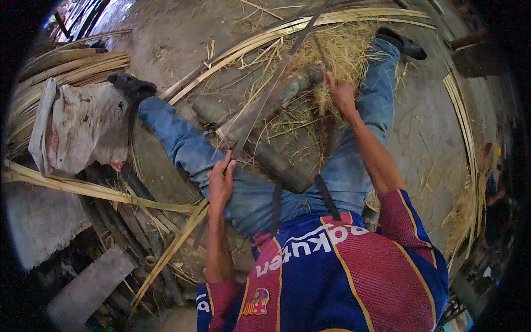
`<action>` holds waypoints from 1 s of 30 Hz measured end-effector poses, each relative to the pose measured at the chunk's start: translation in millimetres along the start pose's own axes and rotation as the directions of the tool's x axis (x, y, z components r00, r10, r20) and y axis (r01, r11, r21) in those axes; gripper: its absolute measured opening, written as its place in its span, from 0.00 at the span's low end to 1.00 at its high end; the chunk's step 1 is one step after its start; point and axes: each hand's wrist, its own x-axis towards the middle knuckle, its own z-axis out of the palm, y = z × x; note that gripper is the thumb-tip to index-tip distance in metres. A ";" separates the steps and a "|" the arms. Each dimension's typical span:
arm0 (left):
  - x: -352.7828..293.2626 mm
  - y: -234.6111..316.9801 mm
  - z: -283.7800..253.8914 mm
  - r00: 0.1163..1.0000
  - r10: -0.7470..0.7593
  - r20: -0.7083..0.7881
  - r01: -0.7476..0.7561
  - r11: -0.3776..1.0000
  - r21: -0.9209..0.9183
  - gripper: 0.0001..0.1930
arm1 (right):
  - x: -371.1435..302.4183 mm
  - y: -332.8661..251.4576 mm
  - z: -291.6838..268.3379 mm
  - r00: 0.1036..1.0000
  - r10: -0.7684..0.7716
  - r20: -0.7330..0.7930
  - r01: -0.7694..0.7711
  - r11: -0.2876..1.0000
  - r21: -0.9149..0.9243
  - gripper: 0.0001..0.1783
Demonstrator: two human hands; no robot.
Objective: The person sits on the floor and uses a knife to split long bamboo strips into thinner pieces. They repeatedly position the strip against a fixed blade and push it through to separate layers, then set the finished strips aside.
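I sit on the ground with my jeans-clad legs spread. My left hand point(222, 178) rests on my left thigh, closed on the near end of a long flat grey bamboo strip point(265, 99) that runs away from me toward the top. My right hand point(341, 95) reaches forward with its fingers closed on a thin dark stick-like piece point(322, 55) beside a thick wooden block point(296, 83); whether it is a tool or a strip I cannot tell. A dark round log point(279, 165) lies between my legs.
Pale shavings point(345, 50) are heaped ahead. Long curved bamboo strips point(354, 15) arc across the top and down the right point(466, 127). A dirty white sack point(83, 130), a bamboo bundle point(72, 66) and split strips point(99, 191) lie left; a grey plank point(88, 288) sits lower left.
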 end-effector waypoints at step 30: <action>-4.5 0.4 43.0 0.914 0.107 -0.392 0.072 0.907 0.415 0.11 | -68.1 -58.0 12.3 0.782 -0.276 0.559 0.267 0.959 0.100 0.42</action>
